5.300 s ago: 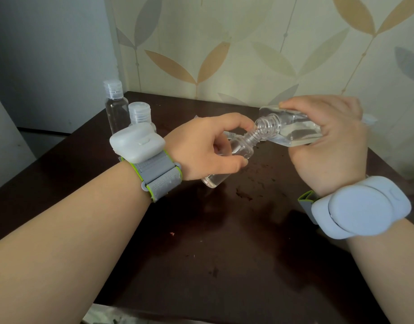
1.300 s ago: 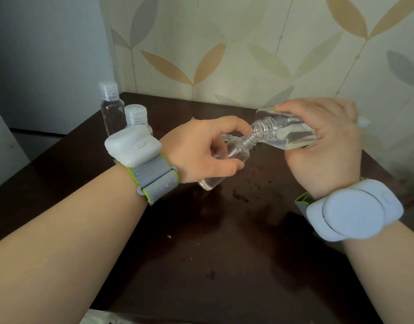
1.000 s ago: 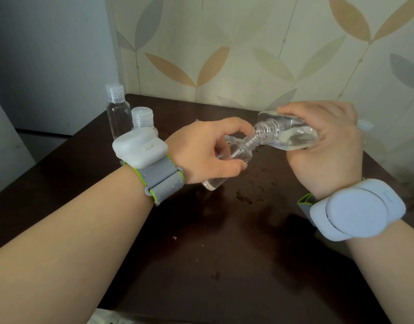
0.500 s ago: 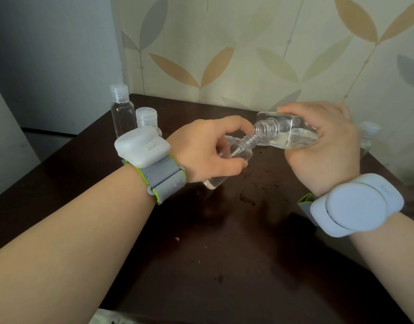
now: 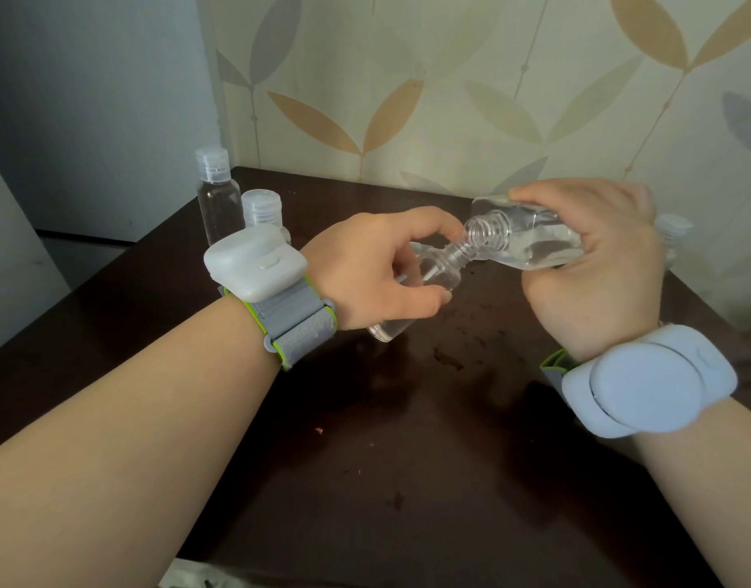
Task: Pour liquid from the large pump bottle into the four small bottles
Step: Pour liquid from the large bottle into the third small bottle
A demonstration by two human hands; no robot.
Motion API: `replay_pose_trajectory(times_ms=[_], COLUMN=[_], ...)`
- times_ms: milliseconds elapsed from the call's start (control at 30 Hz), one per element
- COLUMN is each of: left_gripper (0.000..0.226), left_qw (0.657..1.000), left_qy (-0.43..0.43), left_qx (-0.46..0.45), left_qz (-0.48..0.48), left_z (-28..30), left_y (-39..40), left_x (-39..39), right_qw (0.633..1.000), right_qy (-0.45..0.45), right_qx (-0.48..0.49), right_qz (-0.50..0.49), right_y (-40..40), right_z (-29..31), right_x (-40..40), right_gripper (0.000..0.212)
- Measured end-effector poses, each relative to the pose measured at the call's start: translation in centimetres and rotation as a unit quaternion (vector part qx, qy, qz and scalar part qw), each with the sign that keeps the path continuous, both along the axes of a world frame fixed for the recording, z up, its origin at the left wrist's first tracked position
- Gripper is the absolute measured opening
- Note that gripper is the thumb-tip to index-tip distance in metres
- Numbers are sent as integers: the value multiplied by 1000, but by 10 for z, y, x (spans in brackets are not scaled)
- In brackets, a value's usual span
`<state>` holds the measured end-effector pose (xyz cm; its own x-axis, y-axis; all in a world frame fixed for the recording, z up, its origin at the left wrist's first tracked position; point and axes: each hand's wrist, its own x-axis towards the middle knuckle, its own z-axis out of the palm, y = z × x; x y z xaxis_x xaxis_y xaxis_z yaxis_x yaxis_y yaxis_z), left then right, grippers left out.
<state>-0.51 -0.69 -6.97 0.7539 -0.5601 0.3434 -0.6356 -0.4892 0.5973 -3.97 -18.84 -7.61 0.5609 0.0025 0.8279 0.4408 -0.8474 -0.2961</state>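
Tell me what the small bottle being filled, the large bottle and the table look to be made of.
Small bottle: clear, glossy plastic by its look; the fingers show through it. Large bottle: the same clear plastic, with moulded threads at its open neck; glass can't be ruled out. Table: dark brown, slightly glossy, probably varnished wood or laminate.

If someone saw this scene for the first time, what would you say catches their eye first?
Most striking is the pour at centre: the right hand tips the large clear bottle so its open threaded neck meets the mouth of a small bottle gripped, tilted, by the left hand. Next come the bulky pale devices strapped on both wrists, then two capped small bottles standing at the table's far left corner.
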Motion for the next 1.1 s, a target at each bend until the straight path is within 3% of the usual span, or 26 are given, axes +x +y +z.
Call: replay_pose_trajectory(times_ms=[333, 1100], left_gripper=[37, 33], left_qw=[1000, 1000], left_qy=[9, 17], left_qx=[9, 7], left_qz=[-2, -2], left_z=[1, 1], left_y=[-1, -2], left_x=[-2, -2], right_qw=[1000, 1000], right_qy=[-17, -11], right_qx=[-18, -4], right_qz=[-1, -11], right_y=[-3, -2], right_z=[-1, 2], right_x=[1, -1], right_gripper=[41, 48])
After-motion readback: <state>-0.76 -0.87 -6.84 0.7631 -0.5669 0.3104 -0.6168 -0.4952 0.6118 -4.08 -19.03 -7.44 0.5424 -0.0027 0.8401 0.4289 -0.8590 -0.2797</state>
